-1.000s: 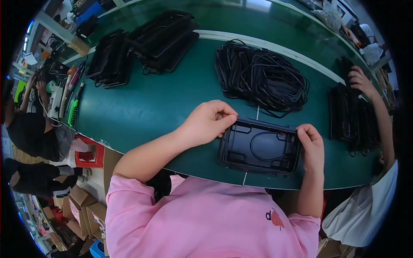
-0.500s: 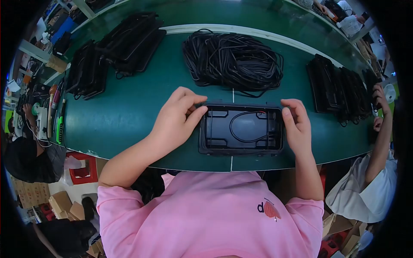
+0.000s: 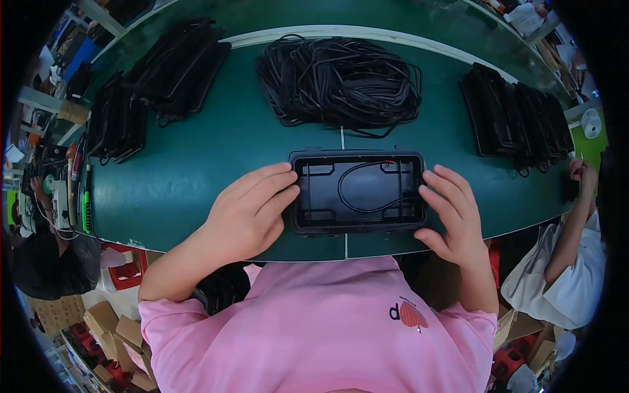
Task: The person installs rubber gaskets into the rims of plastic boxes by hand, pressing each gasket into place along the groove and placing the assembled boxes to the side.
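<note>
A black rectangular box lies open side up on the green table near its front edge. Inside it a thin black cable curves in a loop, with a bit of red at its upper end. My left hand rests against the box's left side, fingertips touching the rim, fingers slightly apart. At the right side, my right hand has its fingers spread, fingertips at the box's edge and thumb apart below. A big bundle of black cable lies behind the box.
Stacks of black boxes lie at the back left and at the right. Tools, among them a green-handled one, lie at the left edge. A co-worker's arm is at the far right, another person at the far left.
The tilted box now lies flat and square to the table edge. Both hands have loosened from its upper corners and moved down along its sides. The whole view has shifted rightwards.
</note>
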A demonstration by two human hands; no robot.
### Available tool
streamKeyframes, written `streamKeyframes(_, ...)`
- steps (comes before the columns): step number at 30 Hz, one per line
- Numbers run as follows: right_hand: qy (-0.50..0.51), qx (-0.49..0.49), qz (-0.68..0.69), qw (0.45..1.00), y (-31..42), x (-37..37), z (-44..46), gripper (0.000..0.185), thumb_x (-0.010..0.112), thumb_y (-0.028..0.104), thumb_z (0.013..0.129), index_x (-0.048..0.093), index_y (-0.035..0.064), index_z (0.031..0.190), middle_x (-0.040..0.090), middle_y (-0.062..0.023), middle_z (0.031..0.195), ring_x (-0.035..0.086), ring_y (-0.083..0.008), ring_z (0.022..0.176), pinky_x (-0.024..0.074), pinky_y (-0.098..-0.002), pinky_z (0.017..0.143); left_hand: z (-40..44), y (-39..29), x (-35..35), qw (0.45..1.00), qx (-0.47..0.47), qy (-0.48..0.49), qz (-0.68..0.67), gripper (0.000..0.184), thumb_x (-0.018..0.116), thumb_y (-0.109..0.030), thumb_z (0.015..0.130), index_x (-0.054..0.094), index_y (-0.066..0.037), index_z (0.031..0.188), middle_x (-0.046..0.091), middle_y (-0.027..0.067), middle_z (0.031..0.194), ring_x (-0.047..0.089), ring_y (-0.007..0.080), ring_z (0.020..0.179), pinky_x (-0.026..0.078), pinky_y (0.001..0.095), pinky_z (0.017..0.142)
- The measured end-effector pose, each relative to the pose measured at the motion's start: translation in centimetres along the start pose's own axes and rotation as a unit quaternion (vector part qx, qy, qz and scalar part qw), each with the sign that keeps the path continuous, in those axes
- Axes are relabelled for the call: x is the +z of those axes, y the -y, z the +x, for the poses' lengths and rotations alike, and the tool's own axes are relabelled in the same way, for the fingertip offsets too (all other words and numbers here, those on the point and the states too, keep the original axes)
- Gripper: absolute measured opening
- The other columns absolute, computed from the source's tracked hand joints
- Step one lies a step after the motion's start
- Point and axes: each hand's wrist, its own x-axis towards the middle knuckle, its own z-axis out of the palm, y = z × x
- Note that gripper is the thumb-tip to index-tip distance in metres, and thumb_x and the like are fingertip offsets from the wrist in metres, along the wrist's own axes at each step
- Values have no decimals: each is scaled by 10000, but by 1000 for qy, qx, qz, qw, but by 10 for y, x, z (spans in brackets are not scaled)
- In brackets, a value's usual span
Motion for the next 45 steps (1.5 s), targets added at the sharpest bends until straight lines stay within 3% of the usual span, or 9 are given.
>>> streamKeyframes(5,13,-5,-6,1000,1,-4,1,660,792,446,683,624,17,1157,587,-167,1261,567,-356,1151,478,-447,906,3,-5,-8,999,16,26,-9,413,649,10,630,640,55,1041,610,187,1144,608,357,1099,527,439,910)
streamKeyframes(7,-18,-59,-15,998,3,-2,-4,646,804,436,661,628,18,1121,614,-148,1202,597,-342,1095,500,-421,812,-2,-18,-12,998,-25,52,-33,439,632,27,647,615,47,1085,586,205,1200,590,405,1130,506,491,926)
streamKeyframes(8,-42,-70,-28,996,7,-1,-4,516,821,331,667,652,21,1043,644,-128,1114,633,-310,1002,504,-381,716,-7,-21,-10,999,-12,41,-28,399,716,-54,686,623,46,1061,601,202,1161,603,402,1093,512,497,917)
streamKeyframes(12,-120,-94,-38,988,10,16,-16,343,818,156,653,682,19,936,663,-116,1006,653,-276,908,507,-350,665,-28,-24,15,998,52,-35,22,444,821,-208,680,637,32,1005,634,184,1059,636,363,996,542,478,871)
streamKeyframes(22,-110,-102,-20,989,8,15,-15,269,765,158,698,676,28,916,661,-105,994,637,-272,911,510,-353,669,-27,-24,17,997,56,-54,15,359,816,-121,664,634,2,948,641,161,1024,644,355,978,551,465,845)
streamKeyframes(30,-139,-96,-1,986,7,26,-23,282,760,146,695,662,49,941,657,-97,1024,628,-274,927,511,-364,684,-24,-22,19,996,53,-70,35,305,819,-116,670,663,5,903,643,132,927,668,315,946,575,390,721)
streamKeyframes(37,-115,-105,-10,988,8,22,-21,289,763,120,670,656,48,929,650,-105,1018,623,-282,931,510,-367,684,-22,-21,16,996,62,-41,55,313,815,-116,673,667,6,921,641,127,943,664,310,946,567,381,718)
streamKeyframes(39,-109,-83,-2,991,10,21,-20,318,768,112,651,663,60,946,636,-106,1024,613,-285,927,503,-378,682,-24,-20,18,997,55,-42,26,353,799,-96,671,643,14,968,631,147,976,652,361,965,559,411,733)
streamKeyframes(45,-106,-68,-5,992,16,25,-26,373,785,119,617,676,84,971,603,-124,1066,596,-309,926,486,-400,706,-33,-17,25,996,9,-67,-53,343,787,-30,694,629,19,995,636,150,998,655,359,999,562,400,776)
